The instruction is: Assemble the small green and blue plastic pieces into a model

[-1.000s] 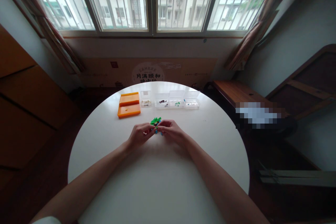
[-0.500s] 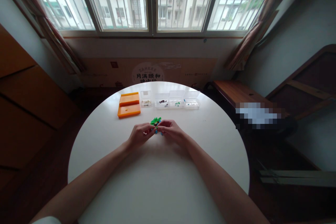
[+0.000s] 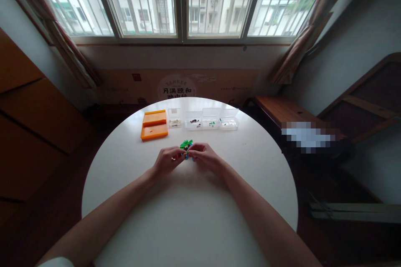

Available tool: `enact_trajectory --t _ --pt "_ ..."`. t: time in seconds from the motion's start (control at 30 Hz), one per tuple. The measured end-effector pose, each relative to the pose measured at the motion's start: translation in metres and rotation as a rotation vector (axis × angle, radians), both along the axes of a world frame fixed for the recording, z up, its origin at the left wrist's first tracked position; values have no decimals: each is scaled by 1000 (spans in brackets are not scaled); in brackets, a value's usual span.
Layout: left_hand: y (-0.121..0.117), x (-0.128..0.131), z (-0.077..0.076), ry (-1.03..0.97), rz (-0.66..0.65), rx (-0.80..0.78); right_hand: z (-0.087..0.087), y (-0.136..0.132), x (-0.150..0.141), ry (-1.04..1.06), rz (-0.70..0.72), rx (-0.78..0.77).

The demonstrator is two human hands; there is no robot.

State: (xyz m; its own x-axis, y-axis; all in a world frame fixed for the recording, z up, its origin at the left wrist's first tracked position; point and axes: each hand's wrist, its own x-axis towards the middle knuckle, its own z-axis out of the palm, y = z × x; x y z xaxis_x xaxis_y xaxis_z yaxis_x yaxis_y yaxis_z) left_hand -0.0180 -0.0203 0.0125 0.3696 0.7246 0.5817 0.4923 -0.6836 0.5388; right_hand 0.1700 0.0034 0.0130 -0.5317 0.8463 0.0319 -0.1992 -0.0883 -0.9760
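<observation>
My left hand and my right hand meet over the middle of a round white table. Both have their fingers curled and pinched on a small green and blue brick model, which pokes up between the fingertips. Most of the model is hidden by my fingers. Both forearms rest low over the table toward me.
At the table's far side lie two orange trays and a row of clear plastic boxes with small parts. A barred window fills the wall behind. A wooden bench stands at the right, wooden furniture at the left.
</observation>
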Motion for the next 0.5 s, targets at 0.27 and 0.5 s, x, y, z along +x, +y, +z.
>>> enact_trajectory --t 0.27,0.5 --pt "0 0 0 0 1 1 2 -1 0 2 -2 0" --pt "0 1 1 -3 -1 17 1 -1 0 -8 -8 -3"
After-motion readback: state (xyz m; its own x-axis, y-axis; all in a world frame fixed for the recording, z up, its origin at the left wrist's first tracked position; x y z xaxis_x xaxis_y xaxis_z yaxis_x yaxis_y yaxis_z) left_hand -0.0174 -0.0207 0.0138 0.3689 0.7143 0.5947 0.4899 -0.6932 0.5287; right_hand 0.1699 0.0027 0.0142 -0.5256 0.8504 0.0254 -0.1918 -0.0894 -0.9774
